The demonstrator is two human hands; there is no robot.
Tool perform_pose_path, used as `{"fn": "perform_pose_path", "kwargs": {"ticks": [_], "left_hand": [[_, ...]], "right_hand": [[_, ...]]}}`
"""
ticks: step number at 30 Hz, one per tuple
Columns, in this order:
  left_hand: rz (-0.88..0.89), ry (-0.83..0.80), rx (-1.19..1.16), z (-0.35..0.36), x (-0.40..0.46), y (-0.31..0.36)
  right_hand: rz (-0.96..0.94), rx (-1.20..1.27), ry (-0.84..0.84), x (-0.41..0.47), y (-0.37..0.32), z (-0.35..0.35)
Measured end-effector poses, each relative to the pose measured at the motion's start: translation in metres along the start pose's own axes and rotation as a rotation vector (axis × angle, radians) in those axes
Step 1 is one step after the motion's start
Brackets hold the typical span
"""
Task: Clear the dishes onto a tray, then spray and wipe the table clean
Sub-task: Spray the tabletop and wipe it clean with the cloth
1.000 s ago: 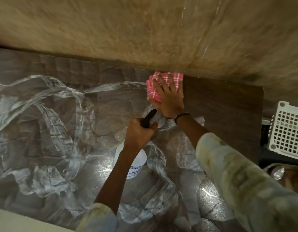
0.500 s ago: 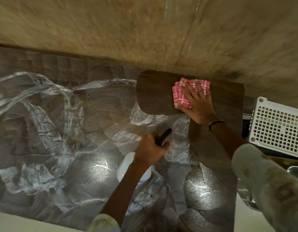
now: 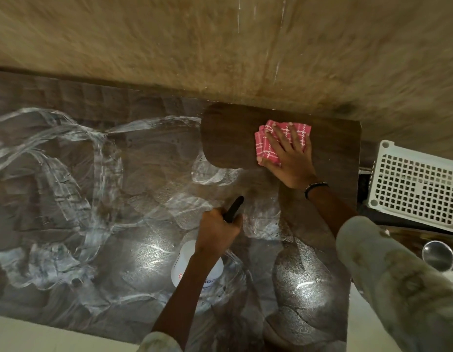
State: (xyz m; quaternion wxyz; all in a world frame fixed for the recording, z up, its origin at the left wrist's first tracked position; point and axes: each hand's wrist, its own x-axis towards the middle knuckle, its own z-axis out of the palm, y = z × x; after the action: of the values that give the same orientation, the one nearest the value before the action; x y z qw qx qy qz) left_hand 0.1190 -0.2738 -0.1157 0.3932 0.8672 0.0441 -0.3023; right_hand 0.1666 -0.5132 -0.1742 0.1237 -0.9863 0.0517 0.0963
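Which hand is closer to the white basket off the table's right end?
Right. The right hand presses the pink cloth near the table's right end, left of the white basket. The left hand grips the spray bottle farther left.

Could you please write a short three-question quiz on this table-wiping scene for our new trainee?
1. True or false: the right hand presses the pink cloth flat on the table.
2. What does the left hand hold: A) a sponge, B) the spray bottle, C) a plate?
3. Which colour is the basket beyond the table's right edge?

Key: 1 true; 2 B; 3 white.
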Motion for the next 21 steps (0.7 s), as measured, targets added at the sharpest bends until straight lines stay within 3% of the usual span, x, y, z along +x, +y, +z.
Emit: {"fn": "perform_pose_path", "kwargs": {"ticks": [3, 8, 12, 17, 21], "left_hand": [[-0.008, 0.013, -0.03, -0.005, -0.001, -0.004], [-0.019, 0.03, -0.124, -0.012, -0.006, -0.008], [-0.008, 0.033, -0.139, -0.015, -0.01, -0.012], [0.029, 0.072, -0.142, -0.02, -0.012, -0.017], [0.025, 0.081, -0.17, -0.024, -0.012, -0.022]], "right_hand": [[0.01, 0.011, 0.016, -0.002, -0.031, 0.009], [-0.215, -0.049, 0.002, -0.03, -0.088, 0.032], [-0.337, -0.077, -0.038, -0.071, -0.076, 0.038], [-0.171, -0.084, -0.013, -0.072, -0.023, 0.027], [-0.01, -0.034, 0.043, -0.03, -0.043, 0.02]]}}
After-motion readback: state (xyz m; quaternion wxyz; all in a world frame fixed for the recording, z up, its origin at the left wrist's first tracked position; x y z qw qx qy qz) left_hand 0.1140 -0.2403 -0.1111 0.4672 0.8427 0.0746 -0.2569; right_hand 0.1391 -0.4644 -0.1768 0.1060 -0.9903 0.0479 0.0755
